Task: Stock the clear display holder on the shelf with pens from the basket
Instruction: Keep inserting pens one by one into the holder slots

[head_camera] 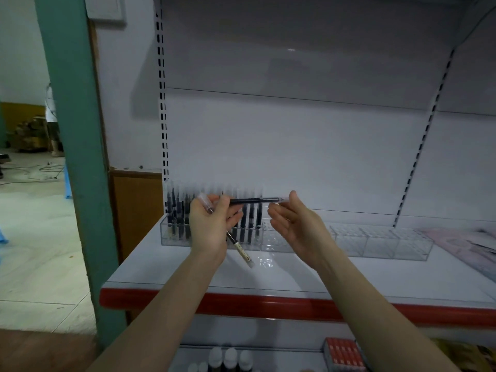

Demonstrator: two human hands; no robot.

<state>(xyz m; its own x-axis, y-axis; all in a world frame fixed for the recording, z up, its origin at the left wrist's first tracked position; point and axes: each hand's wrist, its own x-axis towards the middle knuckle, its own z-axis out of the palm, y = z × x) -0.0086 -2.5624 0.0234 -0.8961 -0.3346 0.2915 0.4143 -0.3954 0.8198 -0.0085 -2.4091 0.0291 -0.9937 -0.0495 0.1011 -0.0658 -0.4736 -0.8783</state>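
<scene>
Here, the clear display holder (pixel 375 242) lies lengthwise along the back of the white shelf (pixel 268 277), against the rear panel, a long row of see-through compartments. Dark pens (pixel 177 213) stand upright, caps up, in its left-hand compartments, packed close together. In front of those the left hand (pixel 210 226) is raised with its fingers curled round two pens. A black pen (pixel 255 200) sticks out level to the right from the fingertips, above the holder. A second pen (pixel 240 250) slants down through the palm, its clear cap showing above the knuckles and its pale lower end hanging just over the shelf. The right hand (pixel 298 226) is held just beside the left one, palm turned inward, fingers loose and spread, gripping nothing. Its thumb (pixel 292 197) reaches up to the far tip of the black pen, though the blur makes it hard to say whether they touch. The shelf has a red front edge (pixel 268 304). On the level below stand bottles (pixel 229 358) with white caps and a red box (pixel 343 355), and a green post (pixel 75 157) rises at the left of the unit.
</scene>
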